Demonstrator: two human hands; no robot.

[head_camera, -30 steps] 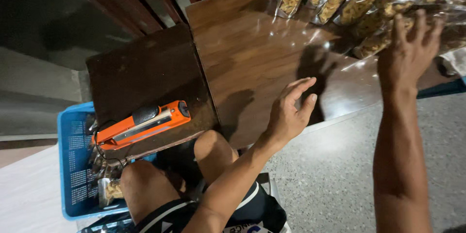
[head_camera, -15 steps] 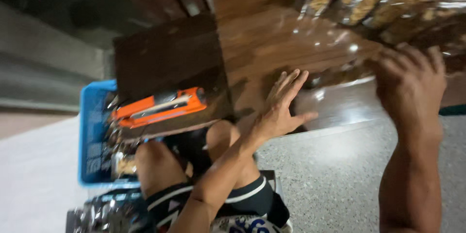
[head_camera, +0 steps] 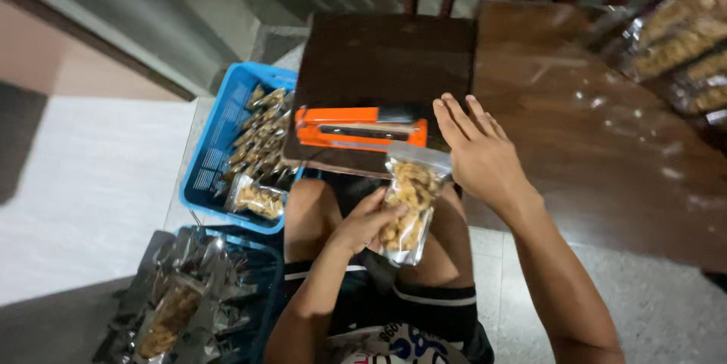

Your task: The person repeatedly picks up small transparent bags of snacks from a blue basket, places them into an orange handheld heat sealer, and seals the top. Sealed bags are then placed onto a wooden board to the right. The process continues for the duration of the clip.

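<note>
Broad dark wooden table (head_camera: 606,144), glossy, a darker board on its near-left end. Beside it, a blue plastic crate (head_camera: 208,167), slotted walls, packed with snack bags. On the board lies a long orange sealer (head_camera: 362,128). Right hand (head_camera: 477,152) flat, fingers spread, beside it. Left hand (head_camera: 363,221) pinches a clear, crinkly pouch of golden snacks (head_camera: 409,205) upright over the lap.
</note>
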